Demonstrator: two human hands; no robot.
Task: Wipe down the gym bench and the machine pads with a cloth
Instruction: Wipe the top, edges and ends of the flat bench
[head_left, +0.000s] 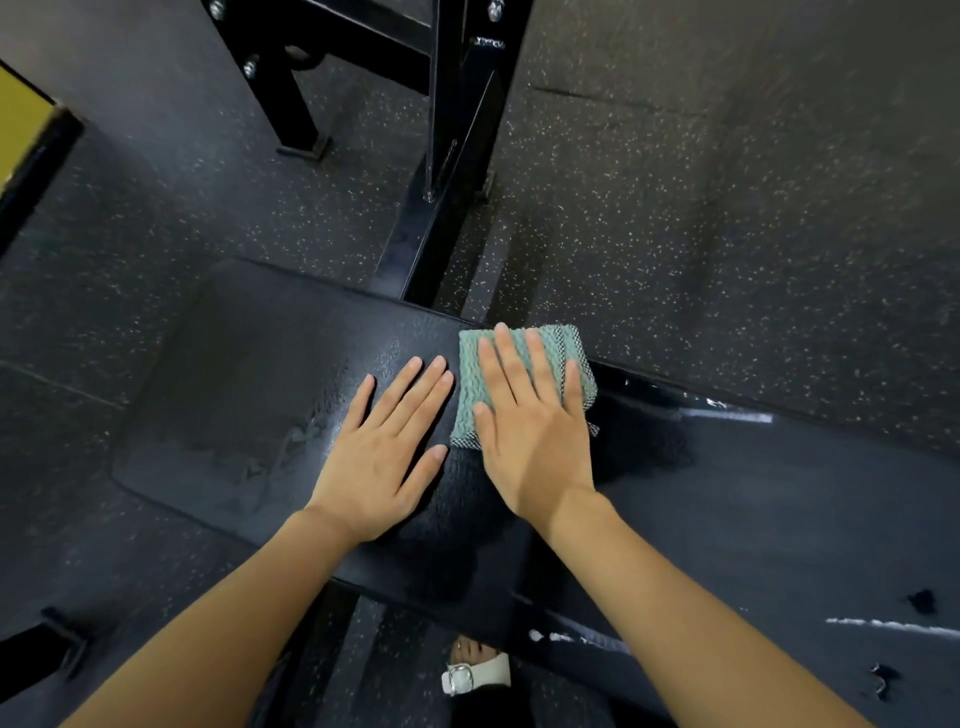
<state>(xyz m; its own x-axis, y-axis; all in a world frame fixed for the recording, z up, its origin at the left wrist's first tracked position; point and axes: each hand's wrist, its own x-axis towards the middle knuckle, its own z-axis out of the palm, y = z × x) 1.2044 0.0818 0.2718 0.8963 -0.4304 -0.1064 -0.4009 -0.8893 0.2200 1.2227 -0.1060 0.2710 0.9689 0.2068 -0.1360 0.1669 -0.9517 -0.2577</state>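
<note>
Pressing down on a folded green cloth (470, 387), the right grip (530, 434) lies flat, fingers straight and spread, released rather than clenched around anything. The cloth sits at the far edge of the black padded surface (249, 395), toward its right end, with one corner hanging slightly past the edge. The left grip (384, 460) rests palm-down on the bare surface just beside the cloth, also released, fingers straight and close together, apart from the right grip. Pale damp streaks mark the padding left of it. A second pad (779, 499) lies to the right, with small tears in its cover. Beyond, a black frame (447, 156) stands on the speckled floor (727, 234). A white sandal (475, 675) shows below the near edge.
</note>
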